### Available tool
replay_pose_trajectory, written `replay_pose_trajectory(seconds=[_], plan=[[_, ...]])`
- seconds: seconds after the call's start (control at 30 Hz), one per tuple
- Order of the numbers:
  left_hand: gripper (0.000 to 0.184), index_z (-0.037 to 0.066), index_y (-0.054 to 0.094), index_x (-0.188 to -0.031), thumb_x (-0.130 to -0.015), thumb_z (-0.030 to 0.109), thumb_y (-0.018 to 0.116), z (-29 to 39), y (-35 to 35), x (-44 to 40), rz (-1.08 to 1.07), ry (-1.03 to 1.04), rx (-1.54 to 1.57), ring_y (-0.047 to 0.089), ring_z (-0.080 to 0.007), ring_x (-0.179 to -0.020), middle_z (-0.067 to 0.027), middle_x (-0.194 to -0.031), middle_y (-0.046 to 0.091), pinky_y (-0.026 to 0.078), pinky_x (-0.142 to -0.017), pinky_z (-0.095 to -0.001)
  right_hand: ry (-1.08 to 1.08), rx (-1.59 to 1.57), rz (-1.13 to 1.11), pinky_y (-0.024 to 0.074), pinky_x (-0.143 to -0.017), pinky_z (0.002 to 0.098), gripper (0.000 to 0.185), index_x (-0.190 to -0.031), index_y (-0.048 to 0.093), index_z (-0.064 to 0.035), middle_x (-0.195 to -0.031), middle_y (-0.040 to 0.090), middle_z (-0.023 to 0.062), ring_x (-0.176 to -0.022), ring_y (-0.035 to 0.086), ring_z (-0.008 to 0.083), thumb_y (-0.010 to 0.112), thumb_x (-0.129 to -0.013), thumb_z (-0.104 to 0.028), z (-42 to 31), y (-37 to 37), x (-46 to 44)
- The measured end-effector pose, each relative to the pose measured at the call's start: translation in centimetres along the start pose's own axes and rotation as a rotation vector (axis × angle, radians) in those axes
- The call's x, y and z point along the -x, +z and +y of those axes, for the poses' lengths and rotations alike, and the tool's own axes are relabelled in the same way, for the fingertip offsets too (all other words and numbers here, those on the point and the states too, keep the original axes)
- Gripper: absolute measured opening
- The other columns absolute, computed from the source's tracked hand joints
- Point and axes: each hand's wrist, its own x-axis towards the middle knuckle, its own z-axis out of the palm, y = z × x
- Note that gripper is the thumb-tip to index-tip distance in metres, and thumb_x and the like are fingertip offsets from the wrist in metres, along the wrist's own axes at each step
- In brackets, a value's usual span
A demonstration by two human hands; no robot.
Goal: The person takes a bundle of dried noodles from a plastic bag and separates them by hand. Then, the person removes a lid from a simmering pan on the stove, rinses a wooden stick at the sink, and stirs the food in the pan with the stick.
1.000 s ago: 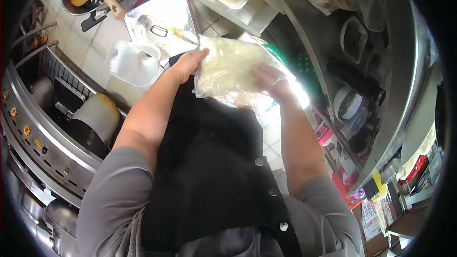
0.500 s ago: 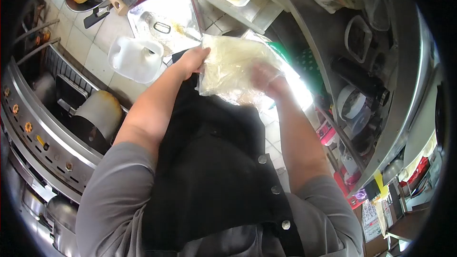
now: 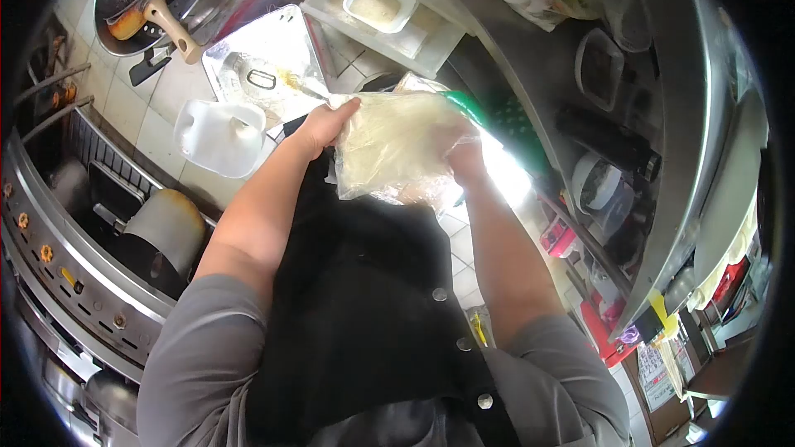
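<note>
A clear plastic bag (image 3: 389,145) with pale, whitish contents stretches between my hands in front of the black apron. My left hand (image 3: 328,126) pinches its upper left corner, thumb on top. At the bag's right side, my right hand (image 3: 467,156) is closed on the plastic; its fingers are partly blurred. What the bag holds cannot be made out. Just left of my left hand lie a metal lid (image 3: 277,54) with a handle and a translucent white plastic jug (image 3: 219,139).
A stove (image 3: 99,273) with knobs runs along the left. Upper left, a pan (image 3: 116,29) holds utensils. Translucent bins (image 3: 447,50) stand at the top. A steel counter (image 3: 530,58) curves along the right, with containers and a black bottle (image 3: 613,142) beneath it. Bright light glares beside my right hand.
The view has shifted, so the surroundings sit lower and farther left. My right hand has moved from over the bag's face to its right edge. My left hand keeps its hold.
</note>
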Motion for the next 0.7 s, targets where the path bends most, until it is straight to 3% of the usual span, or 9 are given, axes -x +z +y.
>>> replay_pose_trajectory(seconds=[0.1,0.13,0.2,0.3,0.4,0.5,0.6,0.7], plan=[[0.052,-0.006,0.058,-0.115,-0.085,0.037,0.066,-0.4,0.4,-0.2,0.014,0.077,0.026,0.064,-0.0219,-0.091,-0.0138,-0.104,0.066,0.049,-0.081,-0.0359,-0.309,0.472,0.18,0.0516,-0.082,0.0322,0.05,-0.124,0.056,-0.003,-0.106,0.067,0.0094,-0.091,0.064,0.0197,0.075,-0.082,-0.022,1.3,0.2,-1.2],[0.052,-0.008,0.058,-0.113,-0.084,0.035,0.067,-0.5,0.5,-0.1,0.012,0.107,0.066,0.065,-0.0223,-0.086,-0.0149,-0.102,0.066,0.051,-0.077,-0.0356,-0.302,0.42,0.169,0.0516,-0.081,0.0327,0.049,-0.122,0.058,-0.0028,-0.105,0.067,0.0092,-0.091,0.063,0.0196,0.076,-0.081,-0.021,1.3,0.2,-1.6],[0.046,-0.007,0.058,-0.113,-0.085,0.029,0.064,-0.9,0.3,-0.3,-0.019,0.096,0.169,0.065,-0.0236,-0.091,-0.0151,-0.105,0.066,0.05,-0.081,-0.0369,-0.284,0.317,0.148,0.0516,-0.08,0.0337,0.046,-0.119,0.06,-0.0025,-0.103,0.067,0.0089,-0.091,0.063,0.0195,0.076,-0.08,-0.021,1.5,0.2,-2.0],[0.044,-0.004,0.055,-0.12,-0.086,0.024,0.056,-1.3,-0.1,-0.6,-0.097,0.044,0.27,0.06,-0.0258,-0.105,-0.015,-0.115,0.063,0.045,-0.093,-0.0382,0.161,-0.122,0.06,0.0511,-0.079,0.034,0.041,-0.112,0.064,-0.0031,-0.103,0.067,0.0092,-0.09,0.063,0.0195,0.078,-0.078,-0.019,-3.7,-0.3,-1.3],[0.045,-0.003,0.054,-0.123,-0.086,0.023,0.052,-1.8,-0.7,-1.2,-0.162,0.013,0.317,0.057,-0.0262,-0.113,-0.0142,-0.12,0.062,0.041,-0.1,-0.0388,0.298,-0.065,-0.033,0.0509,-0.077,0.034,0.039,-0.11,0.064,-0.0024,-0.102,0.066,0.0088,-0.089,0.062,0.0191,0.078,-0.078,-0.017,-4.7,-0.8,-1.2],[0.045,-0.002,0.055,-0.123,-0.086,0.023,0.051,-2.5,-0.8,-1.6,-0.164,-0.009,0.309,0.057,-0.0258,-0.114,-0.0137,-0.121,0.062,0.039,-0.101,-0.0389,0.225,0.174,-0.028,0.0512,-0.078,0.0334,0.038,-0.111,0.063,-0.0014,-0.101,0.066,0.0085,-0.09,0.063,0.0186,0.077,-0.078,-0.016,-4.5,0.0,-1.5],[0.044,-0.002,0.056,-0.122,-0.085,0.022,0.05,-2.9,-1.4,-2.0,-0.213,-0.018,0.271,0.056,-0.0254,-0.115,-0.0133,-0.122,0.062,0.039,-0.102,-0.0387,0.238,-0.046,-0.144,0.0509,-0.081,0.0334,0.039,-0.112,0.063,-0.0017,-0.104,0.066,0.008,-0.093,0.062,0.0185,0.076,-0.079,-0.015,-6.1,-0.1,-1.1],[0.045,-0.002,0.056,-0.122,-0.084,0.022,0.049,-2.9,-1.6,-1.6,-0.246,-0.008,0.235,0.056,-0.0249,-0.117,-0.0131,-0.122,0.061,0.039,-0.102,-0.0386,0.3,-0.048,-0.248,0.0504,-0.085,0.0327,0.041,-0.115,0.063,-0.0026,-0.107,0.066,0.0079,-0.095,0.062,0.0181,0.075,-0.079,-0.015,-8.1,-0.4,-0.7]])
